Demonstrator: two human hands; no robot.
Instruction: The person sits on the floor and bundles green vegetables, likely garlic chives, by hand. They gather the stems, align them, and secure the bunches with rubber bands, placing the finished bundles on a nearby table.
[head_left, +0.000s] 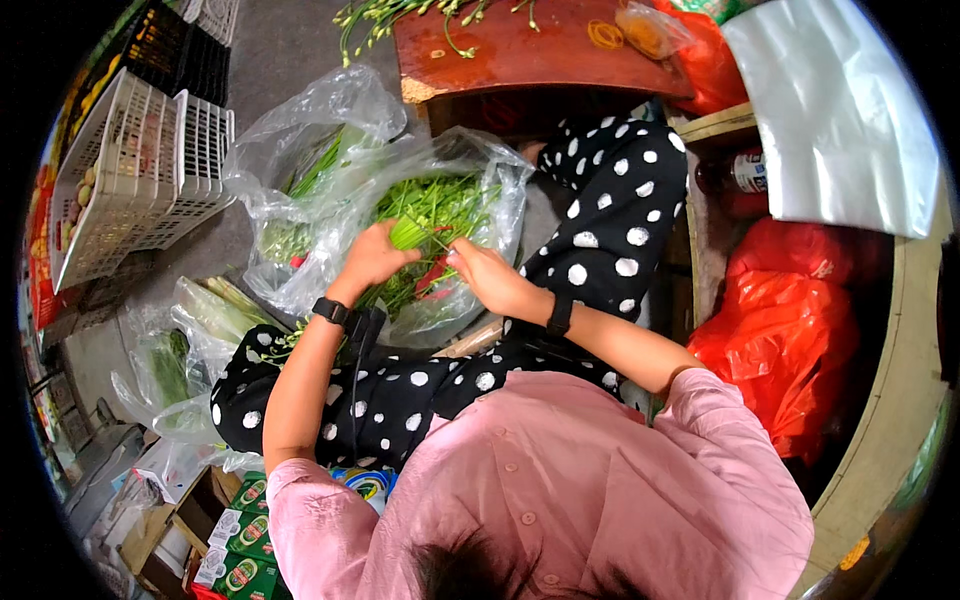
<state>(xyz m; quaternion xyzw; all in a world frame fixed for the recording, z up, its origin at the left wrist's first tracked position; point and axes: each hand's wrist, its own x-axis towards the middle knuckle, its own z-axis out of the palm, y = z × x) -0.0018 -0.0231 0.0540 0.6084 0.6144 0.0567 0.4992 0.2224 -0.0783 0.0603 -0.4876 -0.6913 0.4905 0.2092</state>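
My left hand (375, 259) is closed round a bunch of thin green stems (409, 231), its cut-looking ends facing up. Just to its right, my right hand (484, 276) pinches something thin at the stems; whether that is a stem or a band I cannot tell. Both hands are over an open clear plastic bag (517, 176) holding loose green stems and leaves (450, 191). Something red (435, 274) lies among the greens between my hands. A second clear bag (319, 105) with long green stems (319, 169) is beyond my left hand.
Flowering stalks (420, 11) and yellow rubber bands (604, 34) lie on a reddish wooden top (525, 56). White plastic crates (142, 157) stand left. Bagged vegetables (217, 307) are by my left knee. Red plastic bags (787, 352) and clear plastic sheets (840, 112) are at the right.
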